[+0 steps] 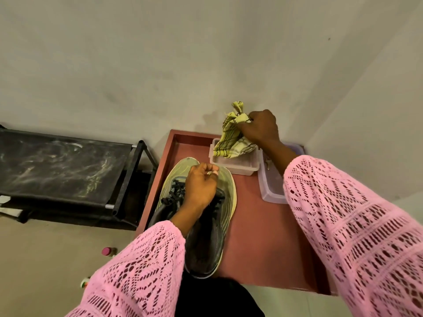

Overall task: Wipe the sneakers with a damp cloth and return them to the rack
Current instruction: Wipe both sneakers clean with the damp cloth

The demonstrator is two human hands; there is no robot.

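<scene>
- Pink sleeves (343, 225) lie nearest; left hand (200, 186) curls on the sneaker (206, 236), along the table's (251, 225) left edge.
- Right hand (263, 126) grips the cloth (231, 138) over a far-edge container (235, 167); squeeze well before wiping.

— How many sneakers on the surface (251, 225)?
— One sneaker (206, 236), dark with a pale yellow-green toe.
— Cloths?
— One cloth (233, 136), yellow with dark checks.
— Containers?
— Two: one small clear tub (235, 165) and one larger clear tub (272, 191) beside it.
— Hands?
— Two: one left hand (200, 184), one right hand (261, 126), each with a pink knit sleeve.
— Racks?
— One black rack (64, 170). On the floor, two small bottles, one pink-capped (107, 250), one partly hidden (85, 282).
</scene>
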